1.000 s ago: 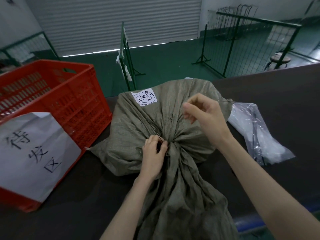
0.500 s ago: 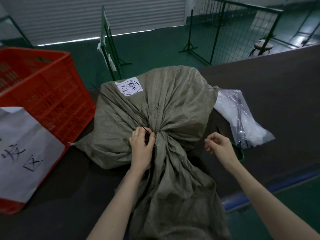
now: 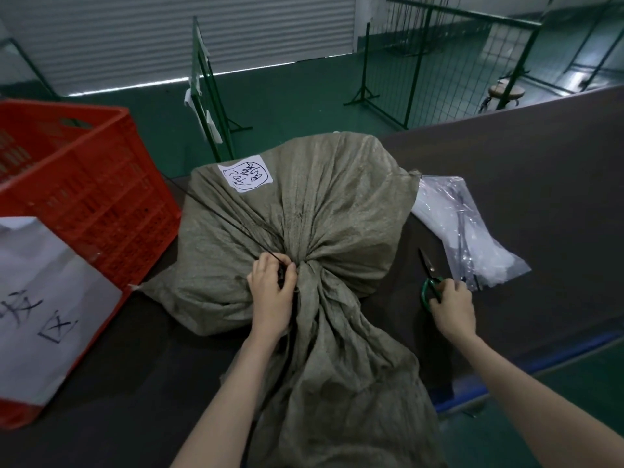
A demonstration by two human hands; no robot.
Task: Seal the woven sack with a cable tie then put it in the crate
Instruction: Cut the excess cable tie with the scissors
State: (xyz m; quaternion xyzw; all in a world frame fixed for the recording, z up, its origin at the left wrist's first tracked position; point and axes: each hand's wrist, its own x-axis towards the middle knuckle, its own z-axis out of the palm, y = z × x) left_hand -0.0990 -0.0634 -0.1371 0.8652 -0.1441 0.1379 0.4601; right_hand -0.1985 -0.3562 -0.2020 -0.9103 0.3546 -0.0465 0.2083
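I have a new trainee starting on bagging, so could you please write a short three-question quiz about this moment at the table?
1. True or false: the woven sack already lies in the red crate.
2. Which tool does the right hand touch? A) tape roll B) green-handled scissors C) marker
3. Fill in: the left hand grips the sack's gathered ____, where the black cable tie sits.

Key:
1. False; it lies on the dark table, beside the crate.
2. B
3. neck
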